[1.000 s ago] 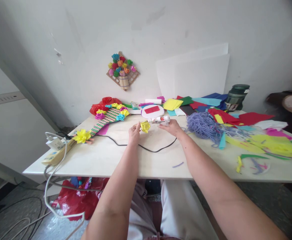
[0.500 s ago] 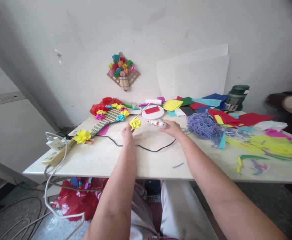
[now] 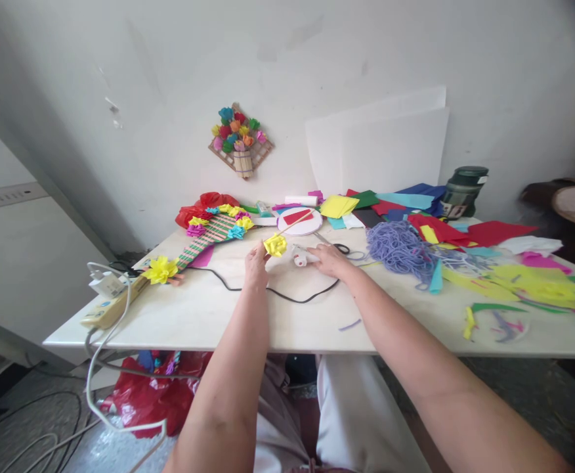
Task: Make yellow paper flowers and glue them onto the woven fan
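My left hand (image 3: 256, 264) is closed around a yellow paper flower (image 3: 275, 245) on a thin wooden stick that points up and to the right. Close by on the right, my right hand (image 3: 331, 260) grips a small white glue gun (image 3: 301, 255), held low at the tabletop. A black cord (image 3: 295, 300) runs from near that hand across the table to the left. Behind the hands lies a white oval disc (image 3: 312, 226) with a piece of red paper (image 3: 297, 217) on it. Scissors (image 3: 340, 249) with dark handles lie just behind my right hand.
To the left are a striped woven piece with paper flowers (image 3: 213, 235), a yellow flower (image 3: 161, 269) and a power strip (image 3: 113, 309). Purple yarn (image 3: 400, 249), coloured paper sheets (image 3: 497, 233) and a dark green jar (image 3: 465, 192) occupy the right side.
My right hand has moved left and down with the glue gun, whose nozzle has turned. The flower in my left hand has shifted slightly right. The scissors' handles now show.
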`<state>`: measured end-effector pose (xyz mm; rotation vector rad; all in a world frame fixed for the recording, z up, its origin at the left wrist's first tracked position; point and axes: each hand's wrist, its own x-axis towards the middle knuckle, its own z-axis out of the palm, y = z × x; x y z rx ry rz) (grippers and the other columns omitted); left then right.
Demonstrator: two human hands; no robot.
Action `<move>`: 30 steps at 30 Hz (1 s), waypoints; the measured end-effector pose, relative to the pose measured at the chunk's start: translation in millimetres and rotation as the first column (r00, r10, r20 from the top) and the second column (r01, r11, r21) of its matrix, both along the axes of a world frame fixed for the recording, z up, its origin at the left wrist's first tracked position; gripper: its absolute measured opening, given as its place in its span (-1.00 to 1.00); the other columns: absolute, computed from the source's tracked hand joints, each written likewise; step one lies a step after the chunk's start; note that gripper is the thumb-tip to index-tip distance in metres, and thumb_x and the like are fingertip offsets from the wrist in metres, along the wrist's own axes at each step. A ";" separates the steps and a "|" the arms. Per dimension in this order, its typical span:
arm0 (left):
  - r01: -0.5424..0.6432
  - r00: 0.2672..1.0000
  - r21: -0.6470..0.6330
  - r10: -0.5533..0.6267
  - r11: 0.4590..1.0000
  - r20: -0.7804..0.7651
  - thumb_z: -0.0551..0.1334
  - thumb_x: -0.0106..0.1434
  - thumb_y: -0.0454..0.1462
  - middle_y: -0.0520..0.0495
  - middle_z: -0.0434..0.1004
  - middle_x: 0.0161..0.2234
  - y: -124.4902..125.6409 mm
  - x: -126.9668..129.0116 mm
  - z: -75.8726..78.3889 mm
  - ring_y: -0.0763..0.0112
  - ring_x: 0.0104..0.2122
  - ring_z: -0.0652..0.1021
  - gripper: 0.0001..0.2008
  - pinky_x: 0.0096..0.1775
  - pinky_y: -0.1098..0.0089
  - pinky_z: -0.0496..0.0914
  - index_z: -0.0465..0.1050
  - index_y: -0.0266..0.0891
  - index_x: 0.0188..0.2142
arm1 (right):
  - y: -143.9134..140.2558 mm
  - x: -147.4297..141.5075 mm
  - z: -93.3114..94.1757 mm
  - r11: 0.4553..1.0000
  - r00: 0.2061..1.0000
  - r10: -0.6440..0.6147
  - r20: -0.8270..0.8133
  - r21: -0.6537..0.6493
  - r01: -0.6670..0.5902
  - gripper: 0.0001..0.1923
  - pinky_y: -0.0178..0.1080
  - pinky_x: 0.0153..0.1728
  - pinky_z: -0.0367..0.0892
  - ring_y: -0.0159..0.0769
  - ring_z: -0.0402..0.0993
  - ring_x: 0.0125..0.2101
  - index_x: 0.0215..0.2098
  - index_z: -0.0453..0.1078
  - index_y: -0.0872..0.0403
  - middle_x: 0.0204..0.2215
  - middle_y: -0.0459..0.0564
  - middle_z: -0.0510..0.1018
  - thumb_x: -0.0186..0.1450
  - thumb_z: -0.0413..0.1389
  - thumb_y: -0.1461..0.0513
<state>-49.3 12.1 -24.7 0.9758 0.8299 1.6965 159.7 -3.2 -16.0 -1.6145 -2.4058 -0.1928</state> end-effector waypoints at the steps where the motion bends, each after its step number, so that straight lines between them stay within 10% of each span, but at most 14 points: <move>1: 0.011 1.000 -0.003 -0.012 1.000 -0.005 0.31 -0.02 0.01 -0.18 0.59 -0.27 -0.3 0.2 0.0 0.21 -0.13 0.54 -0.58 -0.10 0.28 0.39 0.52 -0.31 -0.34 | -1.3 0.6 1.1 1.000 1.000 -0.004 0.002 0.000 0.004 -0.53 -0.16 -0.01 0.20 -0.15 0.36 -0.03 0.13 0.32 -0.03 -0.05 0.08 0.48 0.24 0.04 0.22; 8: 0.076 0.995 -0.005 -0.076 0.997 -0.072 0.30 0.02 -0.01 -0.18 0.59 -0.26 -1.8 1.8 0.0 0.20 -0.12 0.54 -0.60 -0.07 0.26 0.38 0.54 -0.30 -0.30 | -7.7 3.7 12.9 0.978 0.990 -0.027 -0.137 0.200 0.055 -0.68 -0.15 -0.09 0.18 -0.12 0.34 -0.10 -0.13 0.52 0.06 -0.17 0.08 0.52 0.19 0.04 0.22; 16: 0.229 0.960 -0.022 -0.229 0.973 -0.162 0.32 -0.02 0.01 -0.21 0.60 -0.27 -8.8 4.9 5.9 0.18 -0.17 0.55 -0.57 -0.08 0.26 0.38 0.56 -0.29 -0.30 | -11.4 4.4 20.8 0.858 0.961 0.083 -0.263 0.510 0.065 -0.59 -0.09 0.01 0.03 -0.07 0.21 -0.04 0.03 0.40 0.08 0.01 0.13 0.39 0.29 -0.01 0.11; 22: 0.364 0.915 -0.025 -0.363 0.931 -0.176 0.34 -0.04 -0.03 -0.20 0.59 -0.27 -9.7 6.6 3.7 0.19 -0.20 0.56 -0.59 -0.10 0.25 0.39 0.56 -0.30 -0.30 | -10.0 0.5 23.6 0.890 0.978 0.180 -0.104 0.441 -0.117 -0.59 -0.09 0.06 -0.03 -0.13 0.27 -0.10 0.06 0.39 0.04 -0.09 0.08 0.50 0.34 -0.07 0.09; 30: 0.425 0.890 -0.082 -0.433 0.901 -0.140 0.36 -0.06 -0.04 -0.22 0.59 -0.30 -9.9 7.0 2.4 0.15 -0.20 0.56 -0.61 -0.16 0.22 0.43 0.55 -0.30 -0.33 | -10.0 -2.4 18.6 0.950 0.990 0.114 -0.078 0.302 -0.085 -0.63 -0.32 -0.39 0.11 -0.31 0.40 -0.30 0.06 0.40 -0.15 -0.24 -0.04 0.53 0.38 -0.12 0.11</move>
